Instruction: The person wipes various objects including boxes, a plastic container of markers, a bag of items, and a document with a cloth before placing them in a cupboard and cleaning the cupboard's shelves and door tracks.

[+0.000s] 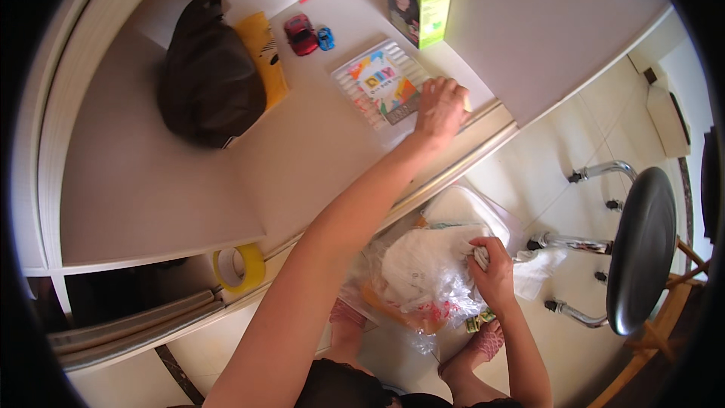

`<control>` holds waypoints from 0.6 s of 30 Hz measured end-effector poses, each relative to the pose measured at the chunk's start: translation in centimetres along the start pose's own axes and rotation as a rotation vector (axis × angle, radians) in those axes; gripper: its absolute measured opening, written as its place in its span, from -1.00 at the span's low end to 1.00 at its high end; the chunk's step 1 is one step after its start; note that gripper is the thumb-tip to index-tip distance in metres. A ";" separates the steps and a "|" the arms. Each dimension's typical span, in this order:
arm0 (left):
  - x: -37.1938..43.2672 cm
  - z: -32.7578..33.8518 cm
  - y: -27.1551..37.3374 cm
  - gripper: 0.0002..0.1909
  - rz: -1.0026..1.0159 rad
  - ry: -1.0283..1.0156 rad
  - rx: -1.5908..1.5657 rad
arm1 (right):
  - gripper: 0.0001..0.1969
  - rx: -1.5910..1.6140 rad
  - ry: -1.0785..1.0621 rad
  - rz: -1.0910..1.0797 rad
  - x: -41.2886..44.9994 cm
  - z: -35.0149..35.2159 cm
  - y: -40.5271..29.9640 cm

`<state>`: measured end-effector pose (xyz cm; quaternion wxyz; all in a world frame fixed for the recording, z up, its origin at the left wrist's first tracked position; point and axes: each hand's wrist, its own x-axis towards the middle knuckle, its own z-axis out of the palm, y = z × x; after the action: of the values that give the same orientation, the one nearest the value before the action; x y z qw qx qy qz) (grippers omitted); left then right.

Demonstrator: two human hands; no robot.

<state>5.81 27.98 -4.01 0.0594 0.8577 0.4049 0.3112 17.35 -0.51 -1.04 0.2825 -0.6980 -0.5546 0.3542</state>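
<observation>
My left hand (443,109) reaches onto the shelf, fingers curled at the right end of a flat clear case (376,82) with a colourful printed cover; something pale shows beside the fingers. What the fingers hold is partly hidden. Below the shelf, my right hand (494,272) grips a bunched white cloth (480,258). Under and beside it lie clear plastic wrapping (450,294) and a white fabric item (416,263). A white pouch-like item with a rounded edge (464,207) lies behind them.
On the shelf (294,170) are a black bag (212,79), a yellow item (263,56), a red toy car (301,35), a blue toy car (325,38) and a green-black box (418,3). A yellow tape roll (239,267) sits lower left. A black-topped stool (643,252) stands right.
</observation>
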 end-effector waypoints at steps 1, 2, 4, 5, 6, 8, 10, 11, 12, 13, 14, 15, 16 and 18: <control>-0.4 -0.5 0.7 -0.65 0.066 0.069 -0.058 | -0.73 -0.011 -0.001 0.035 -0.3 -0.1 0.3; -1.2 -1.0 1.3 -0.67 -0.042 0.029 -0.309 | -0.74 -0.038 0.011 0.032 -0.6 -0.1 0.8; -2.3 -2.8 2.3 -0.70 -0.386 -0.163 -0.844 | -0.74 -0.020 0.005 0.045 -1.2 -0.3 1.0; -2.6 -4.1 1.7 -0.71 -0.753 -0.391 -1.319 | -0.75 -0.003 0.005 0.068 -1.5 -0.4 1.1; -2.9 -5.6 0.0 -0.70 -0.856 -0.439 -1.413 | -0.75 0.005 -0.004 0.076 -1.6 -0.3 0.8; -2.0 -7.8 -3.7 -0.71 -0.979 -0.394 -1.497 | -0.75 0.021 -0.020 0.086 -1.7 0.1 0.6; 0.6 -10.4 -8.7 -0.74 -0.986 -0.160 -1.600 | -0.75 0.036 -0.035 0.096 -1.7 0.3 0.2; 1.6 -11.5 -10.9 -0.77 -0.969 -0.021 -1.713 | -0.75 0.034 -0.035 0.087 -1.6 0.4 -0.1; 1.9 -11.5 -10.8 -0.77 -0.969 -0.028 -1.722 | -0.74 0.023 -0.026 0.089 -1.5 0.2 0.1; 2.4 -12.2 -10.5 -0.79 -0.900 0.177 -1.664 | -0.74 0.020 -0.024 0.092 -1.5 0.2 0.1; 2.8 -12.8 -10.0 -0.81 -0.828 0.376 -1.594 | -0.73 0.043 0.006 0.129 -1.6 0.2 0.2; 1.6 -12.4 -8.9 -0.81 -0.711 0.125 -1.409 | -0.71 0.065 0.039 0.167 -1.7 0.2 0.4; -0.6 -11.7 -7.2 -0.79 -0.588 -0.113 -1.214 | -0.71 0.061 0.044 0.173 -1.8 0.1 0.7; -6.5 -9.3 -4.4 -0.75 -0.451 -0.187 -1.058 | -0.69 0.066 0.119 0.114 -2.1 0.6 1.1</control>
<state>-5.59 24.73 -1.25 0.5801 0.6278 0.3603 0.3737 17.25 -2.82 -1.84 0.3173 -0.7385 -0.4842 0.3455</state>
